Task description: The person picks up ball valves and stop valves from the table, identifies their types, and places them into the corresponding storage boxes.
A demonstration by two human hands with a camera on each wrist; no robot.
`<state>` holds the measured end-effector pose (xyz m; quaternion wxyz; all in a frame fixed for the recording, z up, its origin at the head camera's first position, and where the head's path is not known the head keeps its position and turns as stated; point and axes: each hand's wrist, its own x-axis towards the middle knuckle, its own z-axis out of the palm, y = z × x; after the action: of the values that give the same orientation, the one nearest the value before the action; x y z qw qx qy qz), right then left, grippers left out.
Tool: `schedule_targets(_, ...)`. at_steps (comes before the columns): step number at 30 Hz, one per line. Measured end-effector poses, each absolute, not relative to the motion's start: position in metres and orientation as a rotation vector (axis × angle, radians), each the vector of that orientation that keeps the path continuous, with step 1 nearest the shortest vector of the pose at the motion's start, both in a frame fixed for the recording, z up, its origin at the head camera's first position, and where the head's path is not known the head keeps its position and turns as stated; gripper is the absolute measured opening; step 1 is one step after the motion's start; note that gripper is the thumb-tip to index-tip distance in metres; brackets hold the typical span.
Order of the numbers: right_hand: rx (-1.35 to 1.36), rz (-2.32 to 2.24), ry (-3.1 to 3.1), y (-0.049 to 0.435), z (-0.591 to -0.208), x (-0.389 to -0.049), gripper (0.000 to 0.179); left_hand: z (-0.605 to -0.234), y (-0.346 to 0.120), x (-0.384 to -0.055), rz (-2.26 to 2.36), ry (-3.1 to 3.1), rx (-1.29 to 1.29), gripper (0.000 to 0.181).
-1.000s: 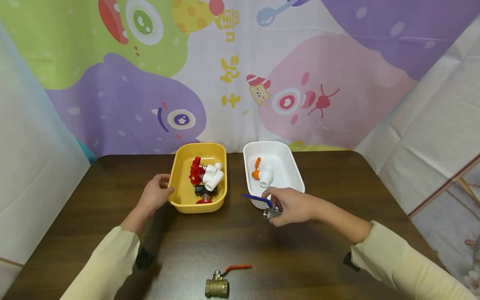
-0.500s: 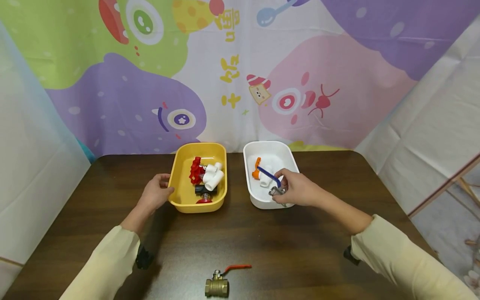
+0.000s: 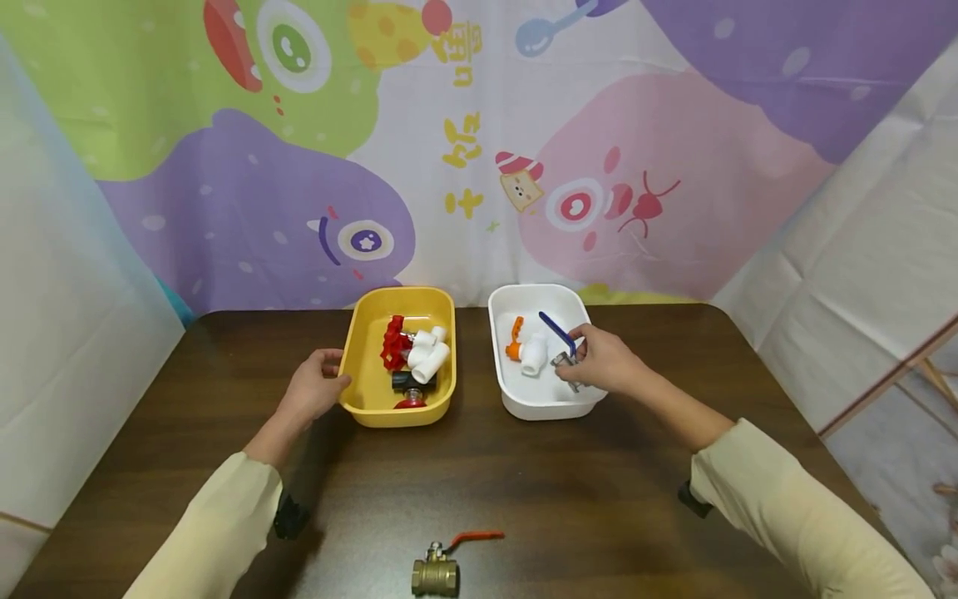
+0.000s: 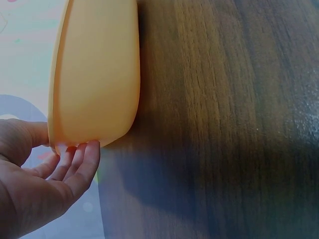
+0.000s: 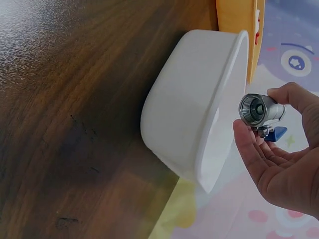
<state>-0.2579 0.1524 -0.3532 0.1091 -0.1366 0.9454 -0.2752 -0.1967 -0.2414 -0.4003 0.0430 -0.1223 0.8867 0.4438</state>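
Note:
My right hand (image 3: 608, 359) pinches a silver ball valve (image 5: 261, 109) with a blue lever (image 3: 557, 331) between thumb and fingers. It is above the right part of the white bin (image 3: 554, 411). In that bin lies a white plastic valve (image 3: 534, 356) with an orange handle (image 3: 516, 337). My left hand (image 3: 310, 384) holds the left rim of the yellow bin (image 3: 397, 418), thumb at the rim and fingers against the outer wall (image 4: 97, 74). Inside are red-handled valves (image 3: 392, 343), white plastic fittings (image 3: 430, 362) and a black valve body (image 3: 414, 382).
A brass ball valve (image 3: 435, 576) with a red lever lies at the front of the brown table (image 3: 524, 499). Behind the bins hangs a printed cartoon curtain (image 3: 464, 241). The two bins stand side by side with a narrow gap.
The right hand has carried the silver ball valve back and to the right, from in front of the white bin to above it. My left hand stays at the yellow bin.

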Motion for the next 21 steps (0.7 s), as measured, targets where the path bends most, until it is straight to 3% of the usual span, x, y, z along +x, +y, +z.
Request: schedule_targets(21,-0.173,-0.869,2.778,0.143,-0.380,-0.289,0.054,-0.401,-0.241,-0.196,1.372,2.711,-0.378,0.048)
